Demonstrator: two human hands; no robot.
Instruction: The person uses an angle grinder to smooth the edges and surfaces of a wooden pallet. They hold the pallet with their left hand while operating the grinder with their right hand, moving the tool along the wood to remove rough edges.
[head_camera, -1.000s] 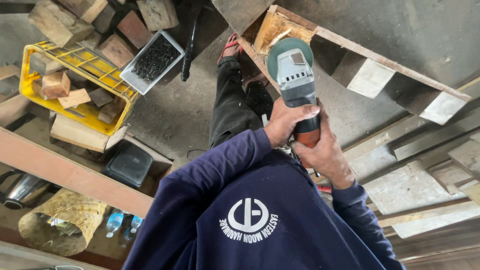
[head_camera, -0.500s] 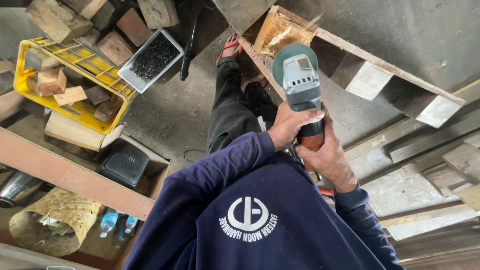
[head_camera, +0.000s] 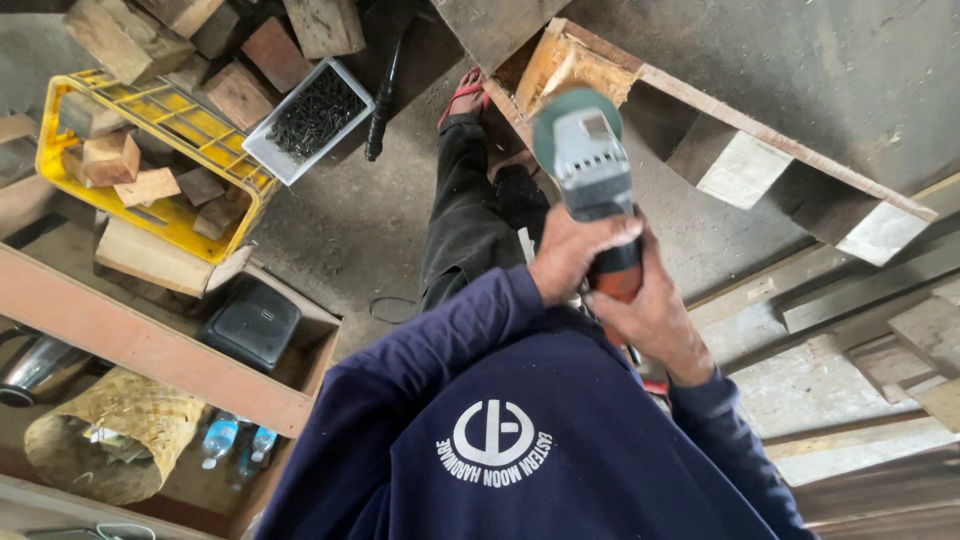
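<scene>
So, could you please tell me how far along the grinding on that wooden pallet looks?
Looks done: the pallet corner beside the disc shows paler, fresher wood, which suggests it has been worked. In hand: the left hand and right hand both grip the angle grinder, its head at that corner. Left: the rest of the wooden pallet looks grey and weathered, so most seems untouched.

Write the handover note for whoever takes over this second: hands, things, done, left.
Left hand: clamped round the angle grinder, just behind its head.
Right hand: gripping its orange rear end.
Grinder head sits at the corner of the wooden frame on the floor; contact cannot be told.
White tray of screws and yellow crate of wood blocks lie to the left.
Done: that corner looks pale and raw.
Left: the other edges look unworked.
</scene>
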